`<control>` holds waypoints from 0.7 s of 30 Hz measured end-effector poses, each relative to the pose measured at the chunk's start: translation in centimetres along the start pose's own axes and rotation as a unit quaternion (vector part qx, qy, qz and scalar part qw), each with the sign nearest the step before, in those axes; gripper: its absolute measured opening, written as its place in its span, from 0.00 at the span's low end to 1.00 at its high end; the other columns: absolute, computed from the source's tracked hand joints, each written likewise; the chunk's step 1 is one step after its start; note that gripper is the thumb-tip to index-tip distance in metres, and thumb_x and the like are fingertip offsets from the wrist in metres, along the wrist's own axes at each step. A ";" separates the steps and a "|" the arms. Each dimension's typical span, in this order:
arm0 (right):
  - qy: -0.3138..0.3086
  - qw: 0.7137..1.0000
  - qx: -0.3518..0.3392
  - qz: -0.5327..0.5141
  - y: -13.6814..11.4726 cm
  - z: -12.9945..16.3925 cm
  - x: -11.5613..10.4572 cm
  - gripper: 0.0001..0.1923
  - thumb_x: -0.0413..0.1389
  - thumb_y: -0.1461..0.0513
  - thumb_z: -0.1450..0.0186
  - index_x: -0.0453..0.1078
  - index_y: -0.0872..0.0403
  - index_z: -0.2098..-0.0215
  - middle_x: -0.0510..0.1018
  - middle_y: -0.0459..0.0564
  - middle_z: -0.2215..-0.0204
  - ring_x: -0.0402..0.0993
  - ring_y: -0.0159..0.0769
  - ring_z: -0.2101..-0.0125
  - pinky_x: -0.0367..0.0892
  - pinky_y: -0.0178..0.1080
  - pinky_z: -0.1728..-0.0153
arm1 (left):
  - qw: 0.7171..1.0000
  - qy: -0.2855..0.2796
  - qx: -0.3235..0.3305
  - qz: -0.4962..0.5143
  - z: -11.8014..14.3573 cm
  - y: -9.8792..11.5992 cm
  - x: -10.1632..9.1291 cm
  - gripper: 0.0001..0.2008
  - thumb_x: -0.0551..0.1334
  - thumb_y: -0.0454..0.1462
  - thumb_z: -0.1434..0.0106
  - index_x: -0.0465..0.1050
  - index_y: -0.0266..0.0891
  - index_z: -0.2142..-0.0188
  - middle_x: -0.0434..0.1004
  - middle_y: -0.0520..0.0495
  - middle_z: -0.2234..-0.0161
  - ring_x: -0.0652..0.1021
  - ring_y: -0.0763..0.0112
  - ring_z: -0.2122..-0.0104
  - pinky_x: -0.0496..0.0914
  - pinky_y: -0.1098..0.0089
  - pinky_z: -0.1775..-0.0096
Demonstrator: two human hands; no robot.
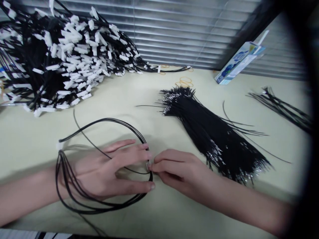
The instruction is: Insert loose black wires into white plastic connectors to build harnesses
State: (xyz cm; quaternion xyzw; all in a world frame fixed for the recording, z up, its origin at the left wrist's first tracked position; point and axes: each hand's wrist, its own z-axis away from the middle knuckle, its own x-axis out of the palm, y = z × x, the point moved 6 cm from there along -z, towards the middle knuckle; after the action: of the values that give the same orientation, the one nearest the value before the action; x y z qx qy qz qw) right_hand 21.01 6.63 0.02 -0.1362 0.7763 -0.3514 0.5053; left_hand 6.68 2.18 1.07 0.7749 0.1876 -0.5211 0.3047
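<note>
Table [139, 96]: pale, fills the view; blinds run along its far edge.

Far left corner: big heap [57, 56] of black wires with white tags, spilling toward the middle of the far edge.

Centre right: bundle [211, 132] of bare black wires, laid slantwise, stripped ends glinting at both tips. A few strays lie loose beside it. Near the right edge, a smaller bunch [281, 106], well apart from the bundle.

Far edge, right of centre: a blue-and-white box [236, 63] leans against the blinds. Rubber bands [184, 81] lie between heap and box.

Near edge, left of centre: wire loop [104, 166], several black strands gathered at a white tag [59, 145] on its left side. The loop rings the left hand [109, 169], which lies flat inside it, fingers spread wide, thumb on the strands at the near side. Right hand [179, 169] just beside, fingertips pinched narrow on a small pale connector [149, 165] at the loop's right side; left fingertips touch the same spot.

Open table lies between loop and heap. The bundle crowds the right hand closely.
</note>
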 end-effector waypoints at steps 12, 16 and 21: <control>0.004 0.932 0.251 -0.261 3.0 -0.1 -0.2 0.04 0.56 0.63 0.39 0.73 0.54 0.67 0.76 0.45 0.71 0.70 0.28 0.72 0.65 0.30 0.71 | 0.998 -0.036 0.055 0.007 -0.2 -1.1 0.8 0.21 0.62 0.37 0.40 0.67 0.56 0.48 0.59 0.48 0.40 0.68 0.55 0.46 0.66 0.58 0.48; 0.020 0.946 0.245 -0.210 2.5 0.0 -0.3 0.05 0.54 0.65 0.38 0.72 0.54 0.67 0.76 0.44 0.71 0.70 0.27 0.72 0.64 0.30 0.71 | 0.998 0.012 -0.026 0.055 0.0 -2.3 -0.2 0.26 0.63 0.39 0.40 0.61 0.50 0.43 0.68 0.44 0.46 0.73 0.61 0.52 0.71 0.63 0.54; 0.041 0.970 0.207 -0.124 2.0 0.3 -0.5 0.08 0.53 0.68 0.38 0.72 0.52 0.66 0.77 0.41 0.70 0.69 0.23 0.72 0.63 0.26 0.71 | 0.997 0.032 0.037 0.061 -0.7 -1.4 -1.4 0.10 0.61 0.33 0.38 0.69 0.42 0.56 0.77 0.47 0.62 0.76 0.65 0.60 0.72 0.66 0.59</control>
State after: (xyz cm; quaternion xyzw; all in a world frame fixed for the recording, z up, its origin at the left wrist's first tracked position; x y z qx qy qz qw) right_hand 21.77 8.23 -1.07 -0.1097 0.6838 -0.5694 0.4430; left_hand 5.72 3.74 2.19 0.8119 0.1303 -0.4831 0.3008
